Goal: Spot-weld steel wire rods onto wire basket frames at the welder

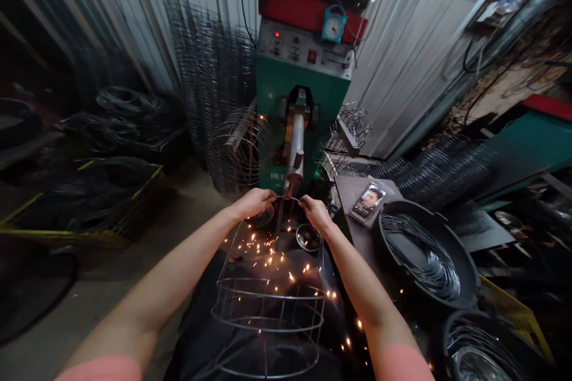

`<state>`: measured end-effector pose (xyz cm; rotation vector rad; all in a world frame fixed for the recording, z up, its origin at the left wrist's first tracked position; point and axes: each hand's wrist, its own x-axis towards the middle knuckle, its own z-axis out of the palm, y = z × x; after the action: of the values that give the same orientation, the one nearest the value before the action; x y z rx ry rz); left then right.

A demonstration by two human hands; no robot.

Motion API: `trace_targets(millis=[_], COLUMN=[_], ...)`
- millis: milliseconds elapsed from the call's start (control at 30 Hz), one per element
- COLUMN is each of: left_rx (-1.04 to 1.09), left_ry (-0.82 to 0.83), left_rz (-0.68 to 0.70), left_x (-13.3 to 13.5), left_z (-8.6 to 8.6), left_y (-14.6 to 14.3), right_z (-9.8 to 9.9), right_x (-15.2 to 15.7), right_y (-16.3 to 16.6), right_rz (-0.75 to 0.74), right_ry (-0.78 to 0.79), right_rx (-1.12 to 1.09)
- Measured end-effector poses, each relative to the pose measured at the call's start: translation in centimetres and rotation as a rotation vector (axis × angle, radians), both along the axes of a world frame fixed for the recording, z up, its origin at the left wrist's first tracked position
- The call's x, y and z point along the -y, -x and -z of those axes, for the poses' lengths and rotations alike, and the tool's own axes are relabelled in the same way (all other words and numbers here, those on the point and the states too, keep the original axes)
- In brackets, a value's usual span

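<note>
Shot from my head cam at the welding bench. Far left there's a yellow-edged crate (74,220) piled with black wire coils, then a stack of wire mesh (210,77) leaning on the corrugated wall. My left hand (254,202) is out front with the forearm angled in from the pink sleeve (98,369), fingers wrapped over the top ring of the wire cage (268,303). The cage hangs down off that ring toward my lap, over a dark apron (201,321), which looks like the easiest way to keep the ring up at the machine. Dead centre is the green spot welder (299,77), its metal electrode arm (295,155) coming down right between my hands, and sparks (268,256) are spraying over the cage, so I'd guess that's the contact point. My hands are apart, one each side of the arm, both clamped on the same ring, which probably keeps it steady. My right hand (315,212) mirrors the left, elbow low, right beside a small steel bowl (308,237). Further right, a black tub of wire rings (424,250) sits within easy reach, with another tub (482,345) below it.
</note>
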<state>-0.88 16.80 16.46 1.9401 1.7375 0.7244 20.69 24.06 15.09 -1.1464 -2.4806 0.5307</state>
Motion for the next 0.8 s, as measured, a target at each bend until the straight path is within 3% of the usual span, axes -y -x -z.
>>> trace_targets(millis=[300,433,567,700,800], left_rx=[-0.003,0.003,0.005,0.069,0.327], left_ry=[0.028,0.042,0.067,0.098,0.062], left_rz=[0.02,0.015,0.008,-0.028,-0.252], left_x=[-0.6,-0.5,0.5,4.9,11.4], left_z=[0.3,0.1,-1.2,-2.9,-2.9], left_y=[0.4,0.5,0.5,1.2,2.0], right_z=[0.1,1.3,3.1,3.7,3.3], right_x=[-0.1,0.1,2.2,5.1,6.6], right_y=[0.1,-1.1,-3.5,-5.1,-5.7], right_rz=[0.012,0.018,-0.061,-0.073,-0.052], right_ry=[0.09,0.311,0.568,0.651,0.736], right_rx=[-0.101,-0.306,-0.42,-0.533,-0.607])
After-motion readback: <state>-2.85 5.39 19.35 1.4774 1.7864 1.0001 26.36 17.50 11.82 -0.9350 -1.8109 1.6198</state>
